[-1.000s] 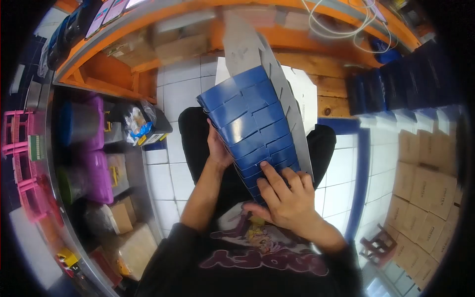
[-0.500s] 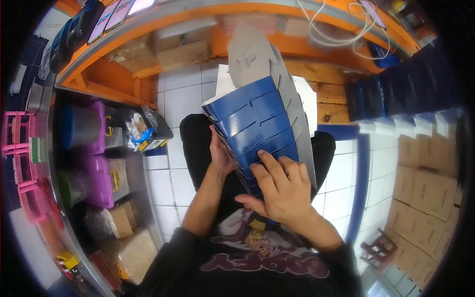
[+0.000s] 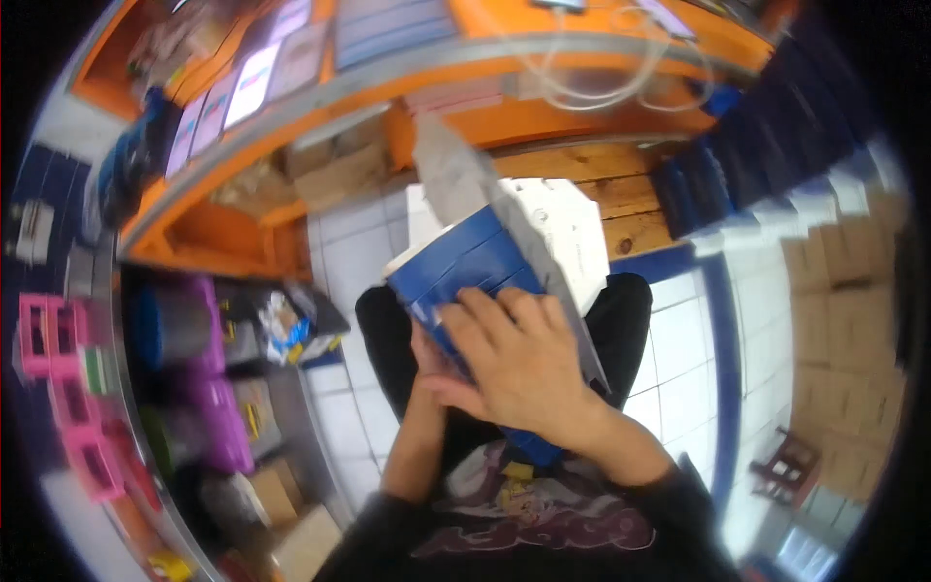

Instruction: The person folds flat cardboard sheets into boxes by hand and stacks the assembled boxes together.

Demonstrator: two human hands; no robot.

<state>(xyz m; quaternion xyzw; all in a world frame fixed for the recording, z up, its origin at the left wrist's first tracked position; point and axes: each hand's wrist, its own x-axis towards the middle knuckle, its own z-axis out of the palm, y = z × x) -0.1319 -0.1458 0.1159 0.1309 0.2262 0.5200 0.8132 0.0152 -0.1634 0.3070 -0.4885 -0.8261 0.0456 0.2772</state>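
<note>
The fingers [image 3: 477,320] of the right hand [image 3: 529,373] lie slightly apart and flat on the upper face of the blue card stack [image 3: 461,257], with nothing clamped between them. The thumb points left, toward the left hand [image 3: 433,359]; we cannot tell whether the two touch. The left hand is at the left edge of the stack. Its fingers are largely hidden, so we cannot tell how far they are closed.

We find the stack tilted in front of the torso, between the knees [image 3: 626,325], its far end leaning left. A grey cardboard flap [image 3: 451,175] projects from the far end, and grey edging runs down the right side. Beyond it we note white card [image 3: 567,233] and, farther off, wooden planks [image 3: 630,223].

At the far side we record an orange surface [image 3: 475,15] bearing phones [image 3: 252,85] and a white cable [image 3: 669,97]. To the left, the shelving holds purple bins [image 3: 225,427]; nearer the knees is a black container [image 3: 325,315] with crumpled wrappers. To the right we observe dark blue boxes [image 3: 766,141] and stacked brown cartons [image 3: 844,330]. Several outlines are blurred.
</note>
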